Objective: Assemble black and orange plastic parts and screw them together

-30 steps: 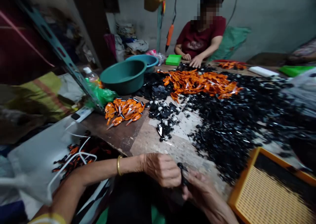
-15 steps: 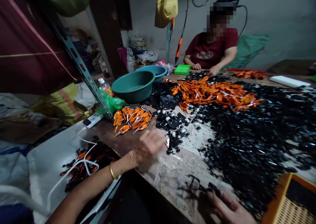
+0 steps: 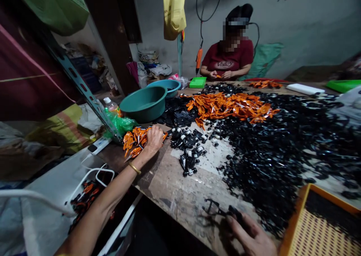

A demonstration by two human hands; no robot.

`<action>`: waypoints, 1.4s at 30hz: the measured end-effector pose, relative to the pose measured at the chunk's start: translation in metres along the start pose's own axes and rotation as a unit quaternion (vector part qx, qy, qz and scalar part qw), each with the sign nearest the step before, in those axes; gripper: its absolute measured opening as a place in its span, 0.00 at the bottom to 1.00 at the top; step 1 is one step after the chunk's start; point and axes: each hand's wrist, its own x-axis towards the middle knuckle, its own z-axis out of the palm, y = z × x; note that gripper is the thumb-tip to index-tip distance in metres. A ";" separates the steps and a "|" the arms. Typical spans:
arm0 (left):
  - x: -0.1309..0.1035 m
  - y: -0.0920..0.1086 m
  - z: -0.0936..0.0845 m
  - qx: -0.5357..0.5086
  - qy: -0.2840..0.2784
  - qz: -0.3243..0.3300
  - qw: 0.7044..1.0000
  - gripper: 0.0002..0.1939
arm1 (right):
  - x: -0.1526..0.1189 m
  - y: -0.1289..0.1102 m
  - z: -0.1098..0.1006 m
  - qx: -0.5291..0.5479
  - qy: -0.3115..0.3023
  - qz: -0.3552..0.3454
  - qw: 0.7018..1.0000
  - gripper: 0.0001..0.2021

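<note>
My left hand (image 3: 155, 138), with a gold bangle at the wrist, reaches forward into a small pile of orange pointed plastic pieces (image 3: 130, 140) with black ends. Its fingers are curled down onto the pieces at the pile's right side, and the fingertips are partly hidden. Low on the right, my right hand (image 3: 249, 231) pinches a black plastic part (image 3: 216, 208) with thin arms, just over the worn tabletop (image 3: 176, 186). Between the hands lies a cluster of black parts with white bits (image 3: 188, 159).
A large heap of black parts (image 3: 262, 154) covers the right side, with orange pieces (image 3: 231, 105) behind. A yellow perforated tray (image 3: 324, 226) stands front right, a green basin (image 3: 143, 104) back left. Across the table, a person (image 3: 227, 58) handles a small orange piece. A slotted metal post (image 3: 81, 84) rises left.
My left hand has moved forward and left, from the bare tabletop onto the orange pile. My right hand keeps its hold. The view has turned right, and the person opposite has brought both hands together.
</note>
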 end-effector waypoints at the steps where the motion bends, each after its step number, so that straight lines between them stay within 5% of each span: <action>1: -0.004 -0.003 -0.006 0.002 0.003 -0.002 1.000 0.15 | -0.001 -0.002 0.000 0.015 -0.006 0.005 1.000 0.21; 4: -0.021 -0.011 -0.029 -0.078 0.047 -0.026 0.996 0.17 | -0.003 -0.009 0.002 0.054 -0.015 0.034 0.998 0.21; 6: -0.040 -0.013 -0.042 -0.290 0.085 -0.068 0.951 0.18 | -0.007 -0.015 0.006 0.088 -0.019 0.069 0.994 0.21; 7: -0.052 -0.011 -0.046 -0.429 0.089 -0.095 0.894 0.18 | -0.009 -0.019 0.008 0.108 -0.025 0.088 0.990 0.21; 9: -0.077 -0.001 -0.049 -0.664 0.052 -0.146 0.732 0.19 | -0.015 -0.027 0.015 0.142 -0.040 0.119 0.982 0.24; 12: -0.112 0.029 -0.046 -0.827 -0.031 -0.201 0.524 0.21 | -0.023 -0.039 0.029 0.147 -0.071 0.092 0.982 0.24; 14: -0.129 0.051 -0.043 -0.864 -0.065 -0.223 0.447 0.21 | -0.026 -0.046 0.038 0.140 -0.085 0.034 0.986 0.20; 16: -0.141 0.069 -0.040 -0.879 -0.085 -0.235 0.406 0.21 | -0.026 -0.050 0.044 0.140 -0.087 0.001 0.986 0.18; 20: -0.149 0.086 -0.037 -0.887 -0.098 -0.236 0.384 0.21 | -0.026 -0.055 0.047 0.144 -0.075 -0.010 0.987 0.16; 29: -0.152 0.096 -0.043 -0.878 -0.093 -0.214 0.419 0.20 | -0.026 -0.057 0.046 0.127 -0.079 0.011 0.989 0.16; 42: -0.149 0.099 -0.041 -0.878 -0.111 -0.201 0.420 0.20 | -0.022 -0.044 0.040 0.178 -0.111 0.019 0.977 0.16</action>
